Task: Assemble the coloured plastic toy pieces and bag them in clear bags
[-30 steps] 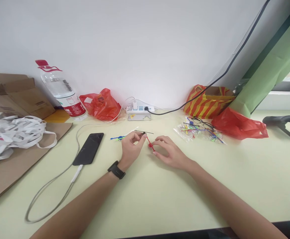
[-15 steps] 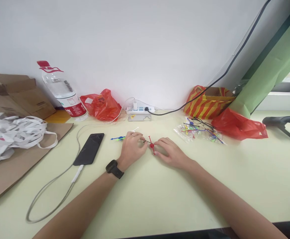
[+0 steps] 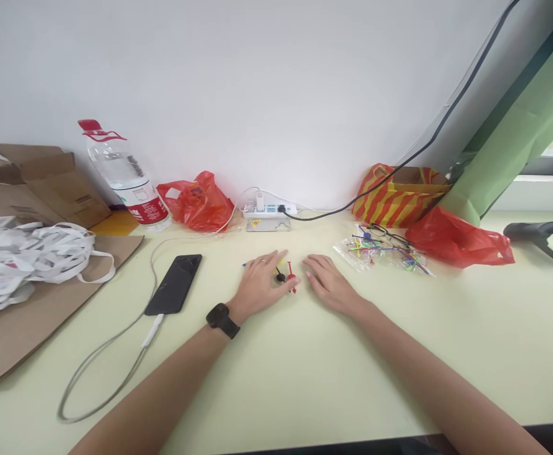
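Note:
My left hand [image 3: 261, 285], with a black watch on its wrist, rests on the pale yellow table [image 3: 276, 379]. Its thumb and forefinger pinch a small black plastic piece [image 3: 280, 277] joined to a thin red one [image 3: 291, 279]. A blue and yellow piece [image 3: 246, 263] peeks out behind its fingers. My right hand [image 3: 329, 285] lies flat just right of the red piece, fingers stretched out and holding nothing.
A clear bag of coloured plastic pieces [image 3: 381, 251] and glasses [image 3: 386, 232] lie to the right, by red [image 3: 459, 243] and striped [image 3: 394, 193] bags. A phone [image 3: 174, 292] on a cable, water bottle [image 3: 124, 178], power strip [image 3: 269, 208], cardboard [image 3: 34, 183] and white straps [image 3: 24, 256] sit left.
The black and red pieces have come together and now sit under my left thumb. My right hand has let go of the red piece and flattened on the table.

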A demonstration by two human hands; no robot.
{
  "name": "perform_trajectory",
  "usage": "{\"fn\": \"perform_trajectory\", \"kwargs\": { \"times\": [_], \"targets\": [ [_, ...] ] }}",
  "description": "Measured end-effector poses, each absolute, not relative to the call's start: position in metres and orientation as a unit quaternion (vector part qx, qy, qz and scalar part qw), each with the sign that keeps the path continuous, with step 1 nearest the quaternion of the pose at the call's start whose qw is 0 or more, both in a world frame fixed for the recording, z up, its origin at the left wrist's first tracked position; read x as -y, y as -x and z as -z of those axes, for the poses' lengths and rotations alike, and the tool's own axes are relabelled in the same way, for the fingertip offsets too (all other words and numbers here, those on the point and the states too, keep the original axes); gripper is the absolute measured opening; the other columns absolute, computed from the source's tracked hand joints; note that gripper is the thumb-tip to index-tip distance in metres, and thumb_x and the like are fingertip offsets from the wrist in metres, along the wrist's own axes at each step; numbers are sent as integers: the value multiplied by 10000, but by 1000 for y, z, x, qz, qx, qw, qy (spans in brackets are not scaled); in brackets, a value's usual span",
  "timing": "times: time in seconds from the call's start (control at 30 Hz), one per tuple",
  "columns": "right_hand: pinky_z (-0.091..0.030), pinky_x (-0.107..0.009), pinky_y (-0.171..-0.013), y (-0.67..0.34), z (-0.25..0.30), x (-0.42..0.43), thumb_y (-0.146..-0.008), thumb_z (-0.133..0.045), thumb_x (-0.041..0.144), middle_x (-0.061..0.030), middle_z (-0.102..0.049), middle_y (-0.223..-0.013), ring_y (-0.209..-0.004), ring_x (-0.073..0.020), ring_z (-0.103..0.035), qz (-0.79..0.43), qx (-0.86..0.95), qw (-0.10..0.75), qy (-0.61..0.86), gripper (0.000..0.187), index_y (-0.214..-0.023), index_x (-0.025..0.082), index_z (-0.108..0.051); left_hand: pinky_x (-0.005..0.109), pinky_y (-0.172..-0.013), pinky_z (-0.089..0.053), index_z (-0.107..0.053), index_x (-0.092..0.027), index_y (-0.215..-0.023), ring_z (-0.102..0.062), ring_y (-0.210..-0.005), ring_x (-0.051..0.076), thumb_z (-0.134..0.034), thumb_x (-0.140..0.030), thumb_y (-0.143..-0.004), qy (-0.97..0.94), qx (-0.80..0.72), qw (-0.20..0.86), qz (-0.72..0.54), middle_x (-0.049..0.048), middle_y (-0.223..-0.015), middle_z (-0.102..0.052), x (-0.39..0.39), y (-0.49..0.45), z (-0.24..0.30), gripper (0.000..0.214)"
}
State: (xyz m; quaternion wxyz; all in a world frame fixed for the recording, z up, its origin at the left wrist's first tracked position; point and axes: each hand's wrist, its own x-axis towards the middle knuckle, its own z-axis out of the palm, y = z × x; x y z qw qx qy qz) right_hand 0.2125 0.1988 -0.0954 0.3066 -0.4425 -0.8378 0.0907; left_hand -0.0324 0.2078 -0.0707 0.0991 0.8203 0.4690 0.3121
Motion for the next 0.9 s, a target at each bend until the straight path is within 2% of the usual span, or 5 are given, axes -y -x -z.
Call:
{"fn": "perform_trajectory", "kwargs": {
  "times": [0.27,0.4,0.5,0.7,0.9],
  "targets": [
    [-343,-513,-1196,-227,86,-243,-1005,-470,283,-235,-519,-1523,-1481,-386,-351,139,755,184,614,366,-1237,92,-679,458,-1060,-457,-709,-258,-1081,-620,-1263,290,-669,-300,-943,-896,-334,163,-244,67,-1303,-710,-193,25,57,150],
    [-245,-535,-1219,-241,72,-283,-981,-498,418,-241,-416,-1619,-1505,-411,-300,134,702,25,699,515,-1326,77,-670,418,-1071,-484,-664,-271,-1318,-653,-1228,255,-565,-211,-981,-897,-285,219,-256,64,-1283,-729,-192,24,59,356],
    [-195,-596,-1216,-252,65,-310,-978,-479,437,-284,-438,-1586,-1484,-433,-324,118,666,-3,737,557,-1305,41,-694,432,-1142,-451,-571,-306,-1486,-643,-1267,251,-587,-211,-964,-900,-268,232,-252,53,-1327,-720,-189,23,58,530],
    [-91,-704,-1214,-267,55,-332,-985,-450,426,-232,-601,-1436,-1454,-434,-372,99,640,-19,762,526,-1264,83,-736,521,-1237,-342,-649,-294,-1414,-460,-1471,334,-758,-492,-886,-879,-332,202,-275,90,-1465,-640,-184,24,55,575],
    [-87,-699,-1241,-263,46,-297,-985,-491,423,-225,-667,-1306,-1331,-408,-485,178,703,19,688,479,-1190,82,-758,480,-1141,-424,-677,-248,-1279,-568,-1306,269,-428,-422,-1091,-761,-442,214,-424,88,-1293,-710,-198,26,64,357]
  ]
}}
